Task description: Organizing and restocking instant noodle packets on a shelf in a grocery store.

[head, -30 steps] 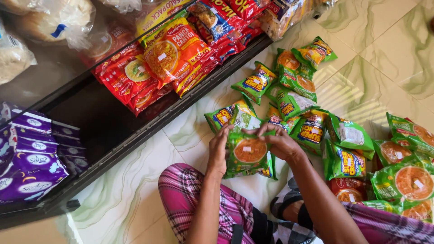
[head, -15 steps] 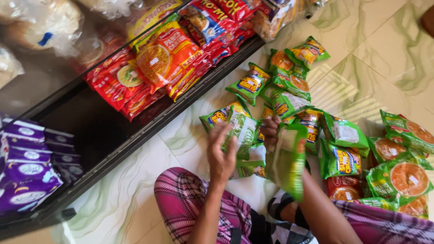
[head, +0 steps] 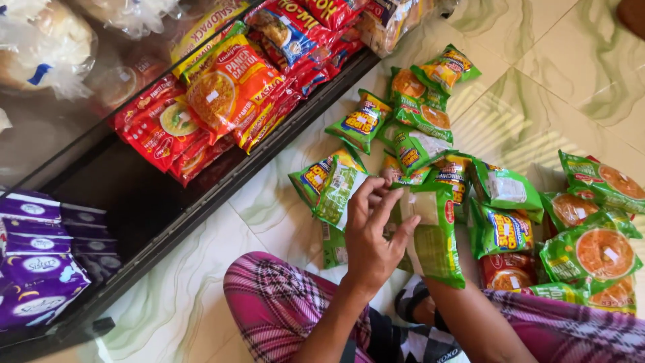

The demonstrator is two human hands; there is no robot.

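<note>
the green noodle packets (head: 435, 235) are in the hands of the person, above the tiled floor (head: 537, 114) and just in front of the knees. the packet in front shows its back side, with a pale rectangle near the top, and it hangs down almost upright. the left hand (head: 373, 238) is half closed on the stack, with the thumb on the near side and the fingers (head: 386, 205) spread over the top edge. the right hand is mostly hidden behind the packets, so i cannot tell how far it is closed; only the forearm (head: 463, 316) shows below, coming up to the packets from under.

more green packets (head: 416, 114) lie loose on the floor in front of the person, some overlapping, and one green and yellow packet (head: 329, 181) lies just beside the left hand. at the right side there is another heap of green packets with orange pictures (head: 594, 252), close to the right leg. the legs wear pink checked trousers (head: 282, 302).

at the left stands a low black shelf (head: 154, 208) with a raised edge. red and orange noodle packets (head: 222, 94) stand in a row in its upper part, purple packets (head: 33, 269) are stacked at its lower end, and the middle part between them is bare. clear plastic bags (head: 47, 47) with pale contents lie behind the shelf.
</note>
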